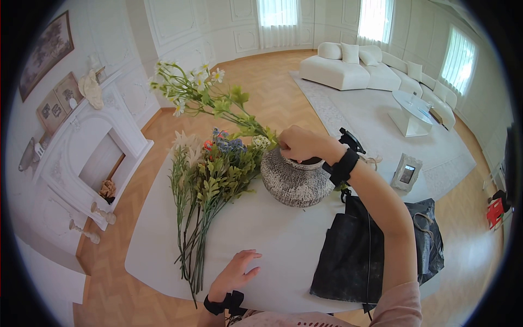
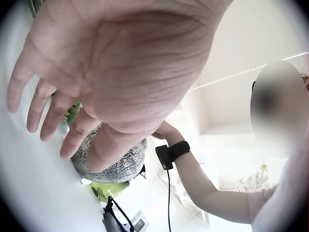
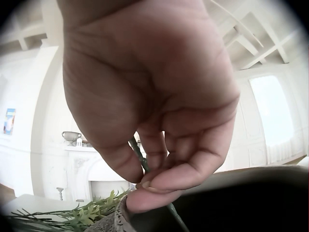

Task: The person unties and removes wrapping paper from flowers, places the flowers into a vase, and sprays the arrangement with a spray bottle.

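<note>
My right hand is at the mouth of a round, rough grey-and-white vase. Its fingers and thumb pinch the green stem of an artificial daisy spray, and the stem's lower end runs down inside the dark opening. White blooms of the daisy spray lean out to the upper left, beyond the rim. My left hand hovers above the near part of the white table, fingers extended and holding nothing. Between the two, left of the vase, lies a bundle of artificial flowers with long stems pointing toward me.
Black, crumpled bag-like material covers the table's right side. Behind it stands a small ornate picture frame. A white fireplace is on the left; a cream sofa and low table are farther back.
</note>
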The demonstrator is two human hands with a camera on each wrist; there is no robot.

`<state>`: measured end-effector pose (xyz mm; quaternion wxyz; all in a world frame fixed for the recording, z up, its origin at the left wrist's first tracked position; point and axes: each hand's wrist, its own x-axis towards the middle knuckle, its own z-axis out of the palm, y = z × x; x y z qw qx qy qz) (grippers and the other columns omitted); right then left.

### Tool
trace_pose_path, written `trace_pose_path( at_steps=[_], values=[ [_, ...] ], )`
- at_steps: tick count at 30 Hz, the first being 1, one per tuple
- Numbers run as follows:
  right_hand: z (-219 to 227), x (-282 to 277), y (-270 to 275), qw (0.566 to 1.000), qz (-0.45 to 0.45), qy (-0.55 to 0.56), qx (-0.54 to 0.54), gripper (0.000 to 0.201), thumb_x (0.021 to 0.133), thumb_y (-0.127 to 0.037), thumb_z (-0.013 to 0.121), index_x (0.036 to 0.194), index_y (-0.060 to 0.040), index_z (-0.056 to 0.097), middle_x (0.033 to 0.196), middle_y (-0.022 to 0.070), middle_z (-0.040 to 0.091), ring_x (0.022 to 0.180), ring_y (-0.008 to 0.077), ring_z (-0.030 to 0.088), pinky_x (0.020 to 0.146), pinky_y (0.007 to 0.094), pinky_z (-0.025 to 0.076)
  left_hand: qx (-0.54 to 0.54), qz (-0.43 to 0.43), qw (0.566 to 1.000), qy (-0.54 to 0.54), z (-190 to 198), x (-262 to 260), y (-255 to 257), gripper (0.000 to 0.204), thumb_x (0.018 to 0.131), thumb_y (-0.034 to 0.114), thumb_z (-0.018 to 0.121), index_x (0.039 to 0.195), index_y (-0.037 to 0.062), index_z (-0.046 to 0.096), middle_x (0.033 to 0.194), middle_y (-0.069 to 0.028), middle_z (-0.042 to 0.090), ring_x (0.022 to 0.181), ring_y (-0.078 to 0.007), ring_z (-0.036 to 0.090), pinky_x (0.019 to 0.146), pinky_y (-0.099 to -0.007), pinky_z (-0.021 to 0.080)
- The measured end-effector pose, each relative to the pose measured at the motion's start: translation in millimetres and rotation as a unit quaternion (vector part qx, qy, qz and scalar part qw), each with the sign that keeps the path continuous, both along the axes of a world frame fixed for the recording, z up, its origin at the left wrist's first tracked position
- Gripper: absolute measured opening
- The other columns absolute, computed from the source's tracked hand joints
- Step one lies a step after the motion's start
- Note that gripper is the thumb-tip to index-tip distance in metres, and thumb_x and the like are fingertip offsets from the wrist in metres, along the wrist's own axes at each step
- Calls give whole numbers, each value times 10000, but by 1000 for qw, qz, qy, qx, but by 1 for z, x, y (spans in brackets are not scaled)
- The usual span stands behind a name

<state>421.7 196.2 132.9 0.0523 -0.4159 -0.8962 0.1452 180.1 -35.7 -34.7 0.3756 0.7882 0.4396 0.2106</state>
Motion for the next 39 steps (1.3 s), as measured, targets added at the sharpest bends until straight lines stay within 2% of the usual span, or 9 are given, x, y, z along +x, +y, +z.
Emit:
trace_pose_path(
  at_steps=[2, 15, 18, 21, 24, 30, 32, 33, 39],
  values=[
    [-3, -1, -6, 995, 13, 14, 95, 161, 683, -147, 543, 691, 12, 567, 682, 186, 592, 648, 331, 591, 591, 379, 462, -4, -6, 1000, -2, 0, 0, -1, 355, 796, 184, 577, 1115, 47, 502, 1175, -180, 461, 1127, -322, 408, 955, -374, 332],
    [0, 4, -9, 982, -36, 53, 176, 199, 731, -147, 508, 755, 39, 571, 705, 224, 578, 736, 396, 563, 666, 431, 457, 11, -4, 1000, -2, 2, 0, -1, 346, 791, 146, 578, 1112, 42, 502, 1154, -165, 472, 1101, -302, 431, 945, -360, 338],
    [7, 19, 5, 968, -73, 68, 229, 182, 749, -129, 510, 745, 44, 567, 633, 202, 577, 642, 346, 595, 604, 398, 477, -6, -4, 1000, -8, -1, -2, -1, 352, 797, 187, 582, 1110, 50, 499, 1181, -176, 461, 1124, -323, 412, 951, -374, 336],
    [19, 37, 14, 965, -142, 142, 168, 161, 795, -80, 495, 722, 50, 555, 541, 125, 575, 470, 175, 602, 484, 296, 496, -14, -1, 1000, 0, 0, -1, -1, 350, 798, 190, 580, 1109, 49, 502, 1182, -175, 462, 1122, -323, 412, 950, -375, 337],
    [10, 55, 26, 939, -254, 233, 5, 146, 751, -57, 470, 729, 60, 555, 599, 172, 600, 576, 238, 640, 543, 318, 518, -15, -8, 1000, -3, -3, -1, 1, 351, 798, 189, 577, 1112, 49, 504, 1182, -177, 461, 1123, -322, 412, 949, -376, 337],
    [-15, 66, 26, 895, -283, 344, -26, 175, 777, -83, 537, 721, 81, 563, 605, 117, 610, 539, 164, 622, 484, 265, 503, 9, -13, 1000, -6, -6, 0, 3, 341, 787, 164, 585, 1096, 35, 522, 1138, -161, 492, 1081, -304, 448, 931, -361, 350],
    [-23, 72, 28, 931, -269, 190, 155, 190, 752, -144, 594, 701, 38, 607, 624, 84, 623, 539, 151, 593, 502, 265, 458, 14, -16, 1000, -8, -5, 0, 4, 340, 788, 168, 584, 1096, 37, 523, 1137, -159, 494, 1078, -303, 451, 928, -362, 353],
    [-28, 72, 25, 918, -289, 234, 137, 199, 707, -194, 612, 679, 2, 617, 601, 73, 614, 543, 177, 581, 529, 321, 446, 14, -14, 1000, -12, -5, -1, 3, 340, 789, 172, 583, 1096, 39, 523, 1135, -158, 496, 1074, -302, 454, 926, -362, 355],
    [-55, 88, 27, 887, -278, 370, 11, 242, 713, -226, 668, 824, -12, 666, 631, 76, 617, 571, 131, 570, 556, 267, 445, -7, -27, 999, -16, -7, -2, 4, 358, 790, 193, 575, 1101, 24, 516, 1148, -178, 490, 1112, -318, 423, 951, -368, 328]
  ],
)
